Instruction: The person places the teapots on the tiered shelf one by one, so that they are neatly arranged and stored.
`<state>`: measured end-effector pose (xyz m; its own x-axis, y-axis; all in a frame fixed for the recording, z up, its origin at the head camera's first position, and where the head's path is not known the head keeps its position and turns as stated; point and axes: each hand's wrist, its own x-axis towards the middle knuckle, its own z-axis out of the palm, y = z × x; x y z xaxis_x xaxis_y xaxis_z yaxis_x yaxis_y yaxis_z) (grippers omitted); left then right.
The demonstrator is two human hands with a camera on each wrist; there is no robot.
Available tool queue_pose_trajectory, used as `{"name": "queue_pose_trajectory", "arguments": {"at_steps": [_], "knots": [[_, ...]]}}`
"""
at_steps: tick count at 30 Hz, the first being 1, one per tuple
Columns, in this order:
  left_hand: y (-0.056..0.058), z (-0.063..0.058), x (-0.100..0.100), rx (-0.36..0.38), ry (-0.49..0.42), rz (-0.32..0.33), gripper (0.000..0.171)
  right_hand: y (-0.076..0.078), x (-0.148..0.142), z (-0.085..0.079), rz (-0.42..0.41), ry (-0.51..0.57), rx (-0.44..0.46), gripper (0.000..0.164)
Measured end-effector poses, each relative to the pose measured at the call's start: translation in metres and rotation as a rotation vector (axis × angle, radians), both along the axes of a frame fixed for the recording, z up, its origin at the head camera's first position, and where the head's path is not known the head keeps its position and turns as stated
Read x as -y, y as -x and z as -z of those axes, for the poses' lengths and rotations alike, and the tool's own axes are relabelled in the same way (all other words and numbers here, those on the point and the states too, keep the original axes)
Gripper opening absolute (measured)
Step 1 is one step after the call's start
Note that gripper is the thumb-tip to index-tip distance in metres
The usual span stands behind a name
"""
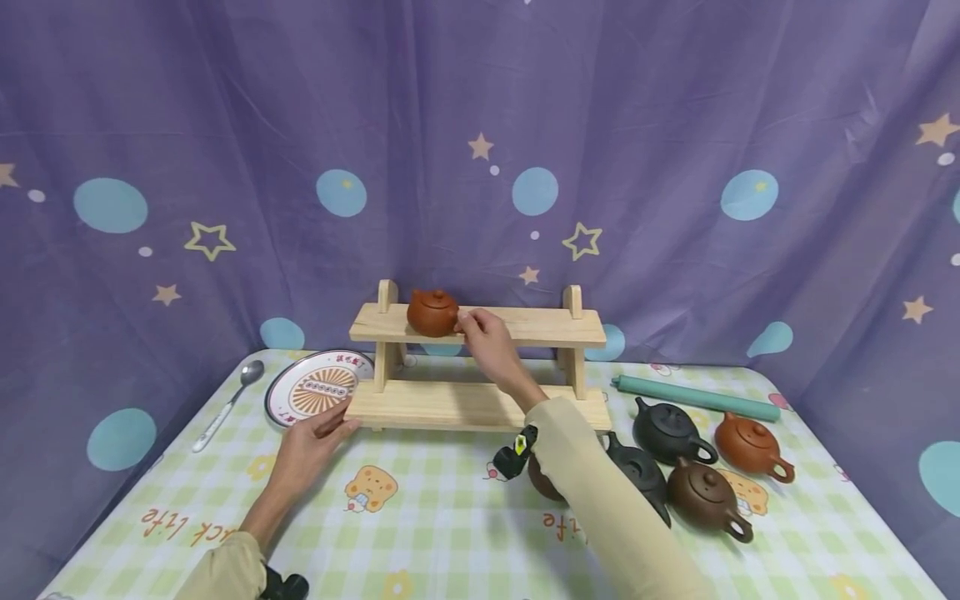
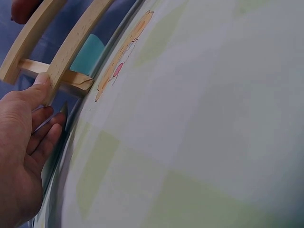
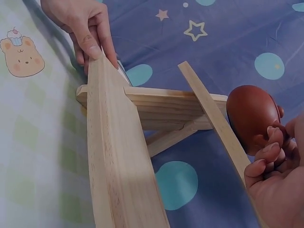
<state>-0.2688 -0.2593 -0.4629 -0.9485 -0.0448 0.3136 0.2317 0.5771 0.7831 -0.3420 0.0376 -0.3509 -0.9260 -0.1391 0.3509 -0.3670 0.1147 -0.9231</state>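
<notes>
A two-tier wooden shelf (image 1: 431, 406) stands at the back of the table. My right hand (image 1: 491, 346) pinches the handle of a reddish-brown clay teapot (image 1: 432, 315), which is at the left part of the upper board (image 1: 551, 331). In the right wrist view that teapot (image 3: 251, 116) appears beside the board's edge, the fingers curled at its handle. At the lower board's left front corner, my left hand (image 1: 307, 450) grips the wood. The left wrist view shows the thumb (image 2: 42, 80) against the board's edge, the other fingers behind it.
Right of the shelf lie several teapots: black ones (image 1: 666, 431), a dark brown one (image 1: 705, 497) and an orange-brown one (image 1: 750, 446). Another brown teapot (image 1: 543, 482) is partly behind my right sleeve. A green roll (image 1: 697, 397) lies behind them. A plate (image 1: 281, 404) and a spoon (image 1: 225, 414) lie at left.
</notes>
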Motion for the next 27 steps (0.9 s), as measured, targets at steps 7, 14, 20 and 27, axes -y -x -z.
{"name": "queue_pose_trajectory", "arguments": {"at_steps": [7,14,20,27], "knots": [[0.001,-0.001,0.000,-0.004,-0.002,0.005,0.054,0.000,0.007,-0.004,-0.004,0.026,0.031,0.032],[-0.001,-0.002,0.000,0.000,-0.006,0.004,0.054,0.000,0.013,-0.005,-0.013,0.041,0.057,0.031],[-0.001,-0.001,0.000,-0.005,-0.006,-0.001,0.055,0.000,0.016,-0.007,0.002,0.044,0.068,0.033],[-0.001,0.000,0.000,-0.007,-0.003,-0.003,0.053,-0.002,0.022,-0.012,0.046,0.003,0.076,0.032]]}}
